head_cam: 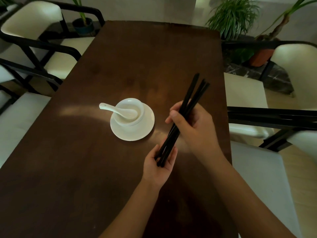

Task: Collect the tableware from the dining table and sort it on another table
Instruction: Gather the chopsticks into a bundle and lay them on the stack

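Chopsticks [184,115] gripped by both hands' fingers over dark wood table [85,169]; cream chairs [30,19] around.

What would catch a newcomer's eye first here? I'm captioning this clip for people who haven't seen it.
Probably the bundle of black chopsticks, held over the dark wooden table right of centre: the right hand grips its middle, the left hand cradles its lower ends. Next, the white bowl with a white spoon in it, standing on a white saucer mid-table.
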`<state>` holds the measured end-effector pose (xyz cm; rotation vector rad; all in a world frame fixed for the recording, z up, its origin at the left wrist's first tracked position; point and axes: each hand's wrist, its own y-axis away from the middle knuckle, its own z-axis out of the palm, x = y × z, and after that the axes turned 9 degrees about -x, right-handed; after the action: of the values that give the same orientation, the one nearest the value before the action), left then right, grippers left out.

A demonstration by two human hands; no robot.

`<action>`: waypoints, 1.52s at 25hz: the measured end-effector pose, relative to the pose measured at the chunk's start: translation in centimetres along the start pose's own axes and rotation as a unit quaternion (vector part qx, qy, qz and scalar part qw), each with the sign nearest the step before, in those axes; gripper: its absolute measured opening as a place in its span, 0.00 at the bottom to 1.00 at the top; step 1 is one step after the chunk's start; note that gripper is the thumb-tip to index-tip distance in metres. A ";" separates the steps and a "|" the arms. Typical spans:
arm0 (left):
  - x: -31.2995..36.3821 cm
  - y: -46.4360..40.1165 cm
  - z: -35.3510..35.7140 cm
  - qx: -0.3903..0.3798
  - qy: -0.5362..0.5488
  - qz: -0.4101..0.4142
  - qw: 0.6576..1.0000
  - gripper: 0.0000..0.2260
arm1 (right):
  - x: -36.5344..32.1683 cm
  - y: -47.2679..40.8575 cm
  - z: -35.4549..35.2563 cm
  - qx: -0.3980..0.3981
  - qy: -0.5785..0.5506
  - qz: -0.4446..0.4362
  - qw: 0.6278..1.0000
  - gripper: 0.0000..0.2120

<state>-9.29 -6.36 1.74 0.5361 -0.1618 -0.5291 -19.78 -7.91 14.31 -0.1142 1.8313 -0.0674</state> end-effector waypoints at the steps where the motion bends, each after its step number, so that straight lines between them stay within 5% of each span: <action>1: -0.1 -0.1 0.1 0.016 0.000 0.006 1.000 0.15 | 0.3 0.0 0.3 -0.006 0.022 0.004 1.000 0.02; 5: 0.3 -0.4 -0.2 0.057 0.013 0.032 0.998 0.15 | 1.0 0.0 0.5 -0.014 0.089 0.010 0.996 0.08; 10: 0.9 0.3 -0.4 -0.002 0.024 0.018 1.000 0.16 | 1.2 0.2 0.8 -0.029 0.053 -0.008 0.998 0.10; 13: 1.5 0.9 -1.3 0.015 -0.154 -0.047 0.987 0.15 | 1.9 -0.8 0.4 0.004 0.024 0.012 1.000 0.13; 16: 3.1 2.5 -2.9 0.012 -0.352 -0.041 0.935 0.13 | 4.5 -2.3 0.1 0.047 -0.052 0.107 0.992 0.15; 20: 6.5 3.8 -5.0 0.119 -0.416 0.038 0.901 0.13 | 10.1 -3.7 2.9 0.057 -0.189 0.323 0.926 0.09; 23: 9.2 3.7 -5.6 0.178 -0.459 0.084 0.866 0.14 | 12.8 -6.0 6.0 0.046 -0.231 0.397 0.887 0.07; 28: 13.8 2.0 -5.0 0.209 -0.528 0.117 0.815 0.12 | 14.9 -10.9 9.7 0.049 -0.117 0.424 0.897 0.05; 32: 15.3 0.4 -4.4 0.222 -0.518 0.110 0.818 0.11 | 15.1 -12.4 10.4 0.043 0.065 0.423 0.903 0.11; 38: 16.0 -0.5 -4.8 0.231 -0.498 0.082 0.832 0.11 | 15.6 -12.2 10.6 -0.009 0.181 0.433 0.883 0.27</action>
<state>5.50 -12.90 -2.37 0.6623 -1.3577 -0.5590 -13.01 -21.64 -2.17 0.7544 2.0986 0.5948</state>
